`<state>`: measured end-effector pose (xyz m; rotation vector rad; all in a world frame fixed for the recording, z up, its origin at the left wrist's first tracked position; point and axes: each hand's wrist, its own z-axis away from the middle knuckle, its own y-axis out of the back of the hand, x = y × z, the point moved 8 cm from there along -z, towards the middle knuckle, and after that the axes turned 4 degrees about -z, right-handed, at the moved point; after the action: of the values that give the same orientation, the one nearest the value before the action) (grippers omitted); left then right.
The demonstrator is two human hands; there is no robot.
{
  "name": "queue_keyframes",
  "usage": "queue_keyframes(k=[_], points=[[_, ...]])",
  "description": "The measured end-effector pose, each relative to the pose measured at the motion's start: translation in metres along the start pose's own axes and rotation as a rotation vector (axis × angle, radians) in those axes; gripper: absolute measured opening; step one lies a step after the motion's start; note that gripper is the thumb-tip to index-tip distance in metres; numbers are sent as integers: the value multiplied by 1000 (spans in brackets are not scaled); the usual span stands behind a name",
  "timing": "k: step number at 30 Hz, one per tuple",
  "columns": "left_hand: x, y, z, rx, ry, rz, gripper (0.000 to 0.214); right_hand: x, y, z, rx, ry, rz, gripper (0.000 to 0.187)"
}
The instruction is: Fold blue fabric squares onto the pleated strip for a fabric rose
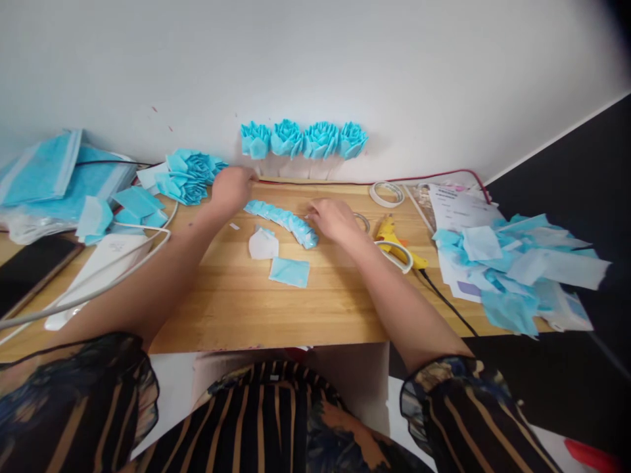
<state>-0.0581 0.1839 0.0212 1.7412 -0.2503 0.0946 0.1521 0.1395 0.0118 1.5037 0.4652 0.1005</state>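
My left hand (233, 190) is at the back of the wooden table, beside the blue fabric roses (190, 176). Its fingers are bent together, and whatever they may hold is hidden. My right hand (332, 218) is closed just past the right end of a curved row of folded blue petals (283, 218); I cannot make out what its fingertips pinch. Below the row lie a whitish rounded piece of material (263, 244) and a blue rectangle (290, 271), both apart from my hands.
Several blue roses (321, 140) stand against the wall. Rolls of tape (386, 194), a yellow glue gun (388, 235) and scissors (400, 257) lie right, near a heap of blue scraps (517, 263). Face masks (42, 171), a white power strip (106, 263) and a phone (37, 269) are left.
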Motion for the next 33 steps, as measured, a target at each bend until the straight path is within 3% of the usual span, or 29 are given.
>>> queue_keyframes(k=[5, 10, 15, 18, 21, 24, 29, 33], points=[[29, 15, 29, 12, -105, 166, 40, 1, -6, -9, -3, 9, 0, 16], [45, 24, 67, 1, -214, 426, 29, -10, 1, 5, -4, 81, -79, 17], [23, 21, 87, -118, 3, 876, 24, -70, 24, 12, 56, 291, -505, 10], [8, 29, 93, -115, 128, 1055, 22, -99, 28, 4, 100, 305, -609, 7], [-4, 38, 95, -66, 181, 1122, 15, -111, 29, -8, 123, 277, -678, 6], [-5, 36, 95, -124, 163, 1169, 18, -103, 34, -17, 133, 235, -682, 17], [14, 23, 93, -292, 41, 1287, 33, -54, 53, -7, 233, 147, -669, 18], [42, 35, 89, -263, -84, 1330, 42, -41, 55, 17, 133, 118, -878, 25]])
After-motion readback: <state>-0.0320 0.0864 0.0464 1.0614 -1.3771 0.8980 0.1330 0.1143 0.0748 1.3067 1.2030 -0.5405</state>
